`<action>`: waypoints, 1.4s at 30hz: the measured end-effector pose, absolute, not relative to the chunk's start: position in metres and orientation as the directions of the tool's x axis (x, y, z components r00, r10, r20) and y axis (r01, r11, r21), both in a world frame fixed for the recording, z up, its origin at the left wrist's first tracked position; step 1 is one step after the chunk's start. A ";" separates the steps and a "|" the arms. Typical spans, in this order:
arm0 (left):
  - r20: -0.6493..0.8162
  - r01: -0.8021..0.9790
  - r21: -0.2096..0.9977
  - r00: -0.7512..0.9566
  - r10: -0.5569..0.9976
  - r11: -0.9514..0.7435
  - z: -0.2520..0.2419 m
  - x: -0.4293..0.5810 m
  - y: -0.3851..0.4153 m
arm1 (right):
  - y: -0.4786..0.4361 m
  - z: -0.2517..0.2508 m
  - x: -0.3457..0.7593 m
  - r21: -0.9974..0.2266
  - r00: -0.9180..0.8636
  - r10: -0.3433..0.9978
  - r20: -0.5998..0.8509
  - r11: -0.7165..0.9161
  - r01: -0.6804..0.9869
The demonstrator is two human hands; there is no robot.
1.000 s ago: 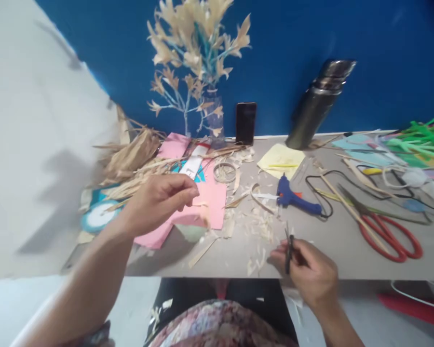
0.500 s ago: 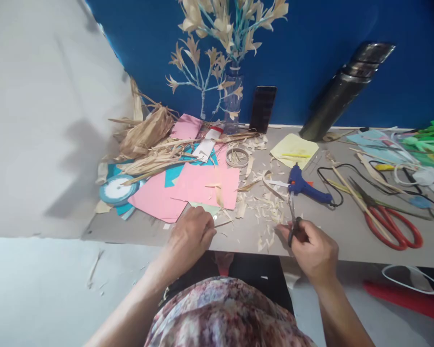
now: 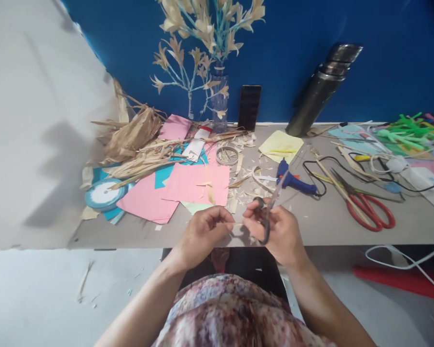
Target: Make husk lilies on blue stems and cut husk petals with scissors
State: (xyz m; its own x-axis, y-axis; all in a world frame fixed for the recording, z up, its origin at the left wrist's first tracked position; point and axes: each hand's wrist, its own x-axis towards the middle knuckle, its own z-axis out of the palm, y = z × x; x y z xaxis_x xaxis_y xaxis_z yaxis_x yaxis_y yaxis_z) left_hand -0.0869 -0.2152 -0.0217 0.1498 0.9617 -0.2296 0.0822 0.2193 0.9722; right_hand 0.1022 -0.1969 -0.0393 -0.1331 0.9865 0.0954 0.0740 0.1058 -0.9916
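Littered and grey, the bench point(image 3: 325, 226) carries everything. At its near edge, the left hand point(image 3: 204, 236) pinches a thin, cream-coloured strip point(image 3: 237, 223) between narrowed fingers; the right hand point(image 3: 284, 236), fingers around small dark-handled metal scissors point(image 3: 272, 205), seems to touch the strip's other end. If that grip slackens, the scissors could swing and nick fingers. Just beyond, pale shavings point(image 3: 246, 194) could hide a dropped strip.

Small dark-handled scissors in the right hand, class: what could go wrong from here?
The small scissors sit in the right hand close to the left hand, so a blade could nick a finger. The thin pale strip between the hands might slip or tear. The blue glue gun, beyond the scissors, might get knocked.
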 end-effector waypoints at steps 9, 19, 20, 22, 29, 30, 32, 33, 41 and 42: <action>-0.249 -0.188 0.952 -0.004 0.968 0.244 -0.042 -0.074 -0.214 | -0.197 -0.049 0.095 -0.996 -0.154 0.988 0.020 0.033 0.087; -0.081 -0.172 0.983 -0.107 0.991 0.062 -0.042 -0.072 -0.211 | -0.197 -0.050 0.095 -0.995 -0.121 0.992 0.040 0.051 0.084; -0.037 -0.154 0.988 -0.116 0.993 0.019 -0.043 -0.074 -0.211 | -0.196 -0.052 0.097 -1.000 -0.168 0.985 -0.025 -0.024 0.011; 0.060 -0.114 0.991 -0.115 0.992 -0.073 -0.043 -0.075 -0.211 | -0.193 -0.055 0.099 -0.983 -0.272 0.954 -0.128 -0.159 -0.096; 0.006 -0.196 0.981 -0.035 0.999 -0.012 -0.046 -0.078 -0.214 | -0.193 -0.044 0.099 -0.998 -0.068 0.996 0.056 0.056 -0.004; -0.047 -0.257 0.966 -0.016 0.999 0.041 -0.045 -0.079 -0.215 | -0.194 -0.041 0.098 -0.993 -0.038 0.994 0.102 0.104 0.050; -0.121 -0.369 0.921 0.041 0.992 0.127 -0.044 -0.077 -0.215 | -0.198 -0.037 0.097 -0.979 -0.009 0.987 0.163 0.163 0.121; -0.142 -0.400 0.903 0.067 0.988 0.156 -0.044 -0.076 -0.215 | -0.199 -0.036 0.097 -0.974 -0.005 0.984 0.179 0.178 0.138; -0.122 -0.359 0.924 0.054 0.991 0.133 -0.044 -0.069 -0.217 | -0.196 -0.049 0.127 -0.959 -0.030 0.984 0.173 0.175 0.225; -0.081 -0.351 0.930 0.102 0.991 0.113 -0.043 -0.069 -0.217 | -0.195 -0.049 0.133 -0.957 -0.018 0.986 0.167 0.166 0.238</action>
